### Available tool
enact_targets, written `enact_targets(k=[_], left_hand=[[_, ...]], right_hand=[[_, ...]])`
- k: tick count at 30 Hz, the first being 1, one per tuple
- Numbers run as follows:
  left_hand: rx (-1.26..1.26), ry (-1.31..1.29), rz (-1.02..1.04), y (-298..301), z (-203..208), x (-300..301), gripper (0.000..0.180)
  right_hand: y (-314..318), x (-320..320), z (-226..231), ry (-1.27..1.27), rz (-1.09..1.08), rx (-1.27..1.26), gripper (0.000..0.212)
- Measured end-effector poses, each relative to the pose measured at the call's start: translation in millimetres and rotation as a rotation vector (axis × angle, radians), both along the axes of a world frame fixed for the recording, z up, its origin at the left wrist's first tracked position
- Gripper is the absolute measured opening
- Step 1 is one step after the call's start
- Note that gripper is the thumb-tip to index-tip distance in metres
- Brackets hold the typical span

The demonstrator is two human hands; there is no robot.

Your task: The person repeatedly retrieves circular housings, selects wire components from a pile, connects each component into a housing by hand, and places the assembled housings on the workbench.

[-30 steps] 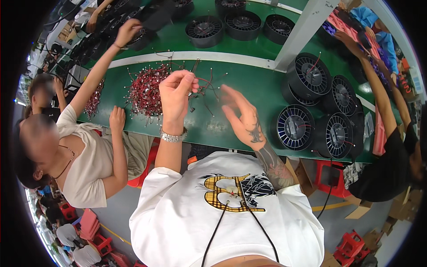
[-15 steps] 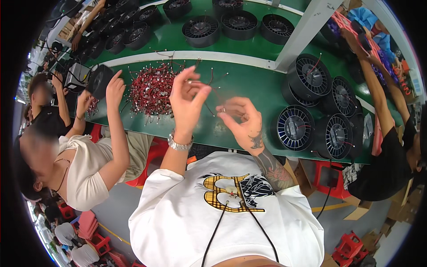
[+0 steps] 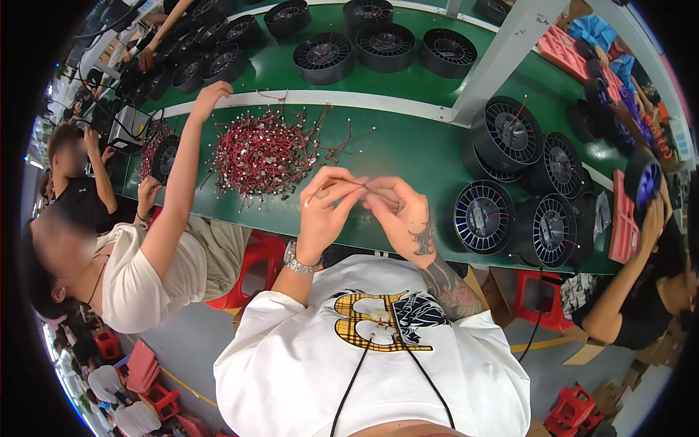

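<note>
My left hand [image 3: 329, 211] and my right hand [image 3: 400, 213] meet over the near side of the green table. Both are closed in a pinch, fingertips almost touching. Between them runs a thin cable [image 3: 366, 189], mostly covered by my fingers. A small white end [image 3: 306, 205] shows at the outer side of the left fingers. Beyond the left hand lies a tangled heap of red and black cables [image 3: 262, 153] with small white connectors. A few loose cables [image 3: 336, 151] stick out on its right side.
To the right, black round fan housings [image 3: 483, 217] stand stacked beside a white post [image 3: 502, 62]. More housings [image 3: 386, 49] line the far belt behind a white rail [image 3: 349, 96]. On the left, a co-worker's arm [image 3: 191, 153] reaches across the table; another co-worker handles a housing at far right.
My left hand has come down and right from beside the heap, its fingers closing to meet the right hand. The left co-worker's arm has stretched farther out, and the right co-worker's arms have come nearer.
</note>
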State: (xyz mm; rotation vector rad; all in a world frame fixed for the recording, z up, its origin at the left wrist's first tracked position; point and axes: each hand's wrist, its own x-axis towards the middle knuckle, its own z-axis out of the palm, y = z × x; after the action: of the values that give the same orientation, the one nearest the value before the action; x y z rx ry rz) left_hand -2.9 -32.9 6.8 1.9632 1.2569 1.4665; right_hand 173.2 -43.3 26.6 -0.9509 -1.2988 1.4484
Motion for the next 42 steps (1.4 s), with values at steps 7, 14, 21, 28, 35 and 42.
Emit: enact_targets(k=[7, 14, 21, 28, 35, 42], left_hand=[[0.037, 0.217, 0.121, -7.8, 13.3, 11.1, 0.017], [-0.121, 0.366, -0.066, -5.4, 16.7, -11.2, 0.016], [-0.212, 0.126, -0.175, -6.5, 16.7, -17.6, 0.013], [-0.500, -0.383, -0.126, 5.8, -6.5, -8.7, 0.011], [-0.732, -0.465, -0.382, 0.4, 2.6, -5.3, 0.032], [-0.739, -0.332, -0.562, 7.6, 7.1, -2.0, 0.054]], right_hand=[[-8.2, -2.4, -0.1, 0.137, 0.015, -0.124, 0.032], [-4.1, 6.6, 11.5, -0.712, -0.067, 0.596, 0.039], [-3.0, 20.6, -3.3, -0.812, 0.003, 0.570, 0.019], [-17.2, 22.1, -9.9, -0.659, 0.277, 0.591, 0.014], [-8.9, 37.7, 13.0, -0.532, -0.100, 0.596, 0.022], [-6.9, 56.9, 0.3, -0.448, 0.080, 0.710, 0.022]])
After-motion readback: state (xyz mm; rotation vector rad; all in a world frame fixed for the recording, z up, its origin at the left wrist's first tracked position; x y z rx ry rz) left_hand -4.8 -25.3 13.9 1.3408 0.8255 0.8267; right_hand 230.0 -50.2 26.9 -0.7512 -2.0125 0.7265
